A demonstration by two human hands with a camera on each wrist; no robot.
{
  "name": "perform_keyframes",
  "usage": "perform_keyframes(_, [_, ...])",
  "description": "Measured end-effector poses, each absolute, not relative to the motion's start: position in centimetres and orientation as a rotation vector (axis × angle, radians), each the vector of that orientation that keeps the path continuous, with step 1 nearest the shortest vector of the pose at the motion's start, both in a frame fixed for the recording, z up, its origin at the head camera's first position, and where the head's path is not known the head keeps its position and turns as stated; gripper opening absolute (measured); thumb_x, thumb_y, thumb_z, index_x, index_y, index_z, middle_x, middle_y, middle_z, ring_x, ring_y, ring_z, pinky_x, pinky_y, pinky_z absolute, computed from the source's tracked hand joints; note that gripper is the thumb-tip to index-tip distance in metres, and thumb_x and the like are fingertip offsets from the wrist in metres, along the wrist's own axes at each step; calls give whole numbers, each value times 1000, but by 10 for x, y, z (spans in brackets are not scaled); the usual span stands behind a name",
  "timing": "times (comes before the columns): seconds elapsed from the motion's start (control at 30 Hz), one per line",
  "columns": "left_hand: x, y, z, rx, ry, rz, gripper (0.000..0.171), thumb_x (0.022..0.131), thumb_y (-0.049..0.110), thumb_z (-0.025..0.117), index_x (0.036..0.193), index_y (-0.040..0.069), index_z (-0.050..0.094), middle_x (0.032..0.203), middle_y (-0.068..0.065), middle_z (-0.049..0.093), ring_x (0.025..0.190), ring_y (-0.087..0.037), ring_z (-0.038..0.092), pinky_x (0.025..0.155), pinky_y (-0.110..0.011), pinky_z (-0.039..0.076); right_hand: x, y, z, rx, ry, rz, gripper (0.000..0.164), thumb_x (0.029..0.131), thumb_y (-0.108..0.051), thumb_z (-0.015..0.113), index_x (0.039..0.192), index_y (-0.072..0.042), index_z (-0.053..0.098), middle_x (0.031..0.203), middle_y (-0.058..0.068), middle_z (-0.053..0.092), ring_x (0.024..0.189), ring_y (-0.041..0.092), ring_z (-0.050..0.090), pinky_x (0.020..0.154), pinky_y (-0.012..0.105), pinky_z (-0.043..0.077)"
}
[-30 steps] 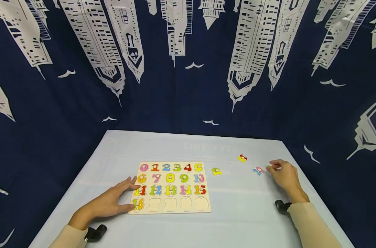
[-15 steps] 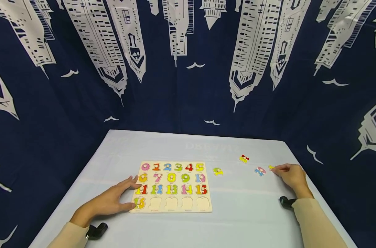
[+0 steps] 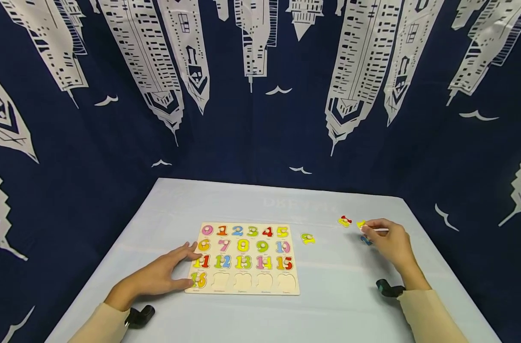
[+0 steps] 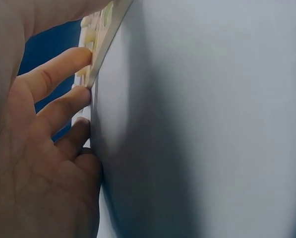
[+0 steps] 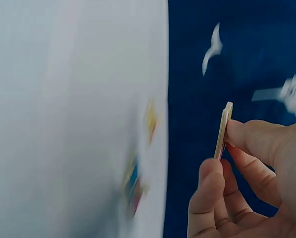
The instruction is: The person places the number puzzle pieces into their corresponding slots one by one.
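A wooden number puzzle board lies on the table, with colourful numbers 0 to 16 seated in it and bare cut-out shapes along its bottom row. My left hand rests at the board's left edge, thumb by the 16 and fingertips by the 11; in the left wrist view its fingers touch the edge. My right hand pinches a yellow number puzzle piece between thumb and fingers, above the table. In the right wrist view this piece appears edge-on, so its number is hidden.
Right of the board lies a yellow-green piece. Farther back is a red-and-yellow piece. A blue-and-pink piece is partly hidden under my right hand. The white table meets a dark blue printed cloth behind.
My right hand has taken hold of the yellow piece, lifted it and moved it left, over the blue-and-pink piece. The left hand stays at the board; the head view has shifted slightly.
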State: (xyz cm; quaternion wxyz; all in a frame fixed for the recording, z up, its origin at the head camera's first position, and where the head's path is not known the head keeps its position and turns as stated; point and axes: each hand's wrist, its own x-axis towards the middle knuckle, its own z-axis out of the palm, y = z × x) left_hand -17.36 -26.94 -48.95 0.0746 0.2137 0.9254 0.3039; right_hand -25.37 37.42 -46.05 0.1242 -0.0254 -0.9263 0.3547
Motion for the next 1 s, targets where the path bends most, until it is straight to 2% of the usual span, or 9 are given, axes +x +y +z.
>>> perform_keyframes(0.1, [-175, -267, -490, 641, 2768, 911, 63, 95, 41, 95, 152, 30, 70, 187, -12, 46, 176, -52, 37, 137, -80, 33, -247, 342, -453, 80, -2708, 1062, 33, 111, -34, 83, 129, -6, 83, 134, 24, 84, 111, 32, 85, 69, 24, 61])
perform_keyframes(0.17, [-176, -266, -490, 639, 2759, 912, 63, 96, 40, 94, 153, 29, 70, 187, -12, 46, 176, -52, 36, 137, -81, 32, -243, 319, -449, 189, -2708, 1072, 25, 110, -27, 85, 125, -8, 84, 133, 22, 84, 112, 38, 85, 72, 25, 62])
perform_keyframes(0.33, [-177, -262, -488, 636, 2738, 919, 63, 96, 41, 93, 153, 27, 70, 188, -14, 44, 177, -54, 34, 139, -81, 30, -236, 257, -446, 484, -2734, 1113, 9, 105, -14, 89, 114, -13, 86, 119, 11, 84, 100, 24, 83, 77, 25, 65])
perform_keyframes(0.43, [-178, -261, -486, 641, 2740, 900, 62, 96, 41, 94, 151, 26, 71, 187, -16, 44, 176, -55, 34, 137, -83, 31, -231, 215, -449, 709, -2745, 1132, 7, 104, -10, 89, 109, -13, 85, 113, 4, 83, 96, 15, 79, 80, 23, 66])
perform_keyframes(0.63, [-178, -264, -485, 641, 2739, 884, 60, 95, 42, 94, 149, 28, 72, 187, -14, 46, 175, -55, 36, 137, -81, 34, -221, 135, -456, 1134, -2728, 1107, 8, 102, -4, 87, 107, -9, 86, 105, 2, 82, 90, 9, 76, 81, 26, 66])
perform_keyframes(0.7, [-177, -265, -486, 650, 2741, 887, 61, 95, 43, 94, 150, 28, 72, 187, -15, 46, 175, -55, 36, 137, -81, 34, -224, 111, -469, 1262, -2698, 1047, 5, 104, -9, 86, 109, -11, 87, 103, 0, 81, 90, 7, 72, 81, 25, 64])
perform_keyframes(0.87, [-176, -268, -485, 671, 2759, 898, 61, 96, 43, 93, 151, 28, 71, 186, -15, 47, 174, -54, 38, 136, -80, 35, -210, 62, -473, 1390, -2749, 897, 4, 106, -11, 86, 108, -12, 89, 101, -2, 77, 89, 2, 64, 80, 13, 55])
perform_keyframes(0.9, [-176, -268, -485, 675, 2760, 898, 60, 97, 43, 93, 150, 28, 71, 186, -15, 47, 174, -54, 38, 136, -80, 35, -200, 54, -462, 1381, -2789, 886, 6, 104, -6, 86, 106, -11, 89, 100, -1, 77, 87, 0, 62, 79, 12, 54])
perform_keyframes(1.0, [-176, -268, -484, 671, 2745, 909, 60, 97, 43, 93, 151, 28, 71, 186, -16, 46, 175, -55, 37, 136, -81, 34, -196, 41, -465, 1389, -2779, 814, 6, 103, -5, 86, 103, -11, 88, 97, -1, 77, 84, -1, 57, 75, 7, 48])
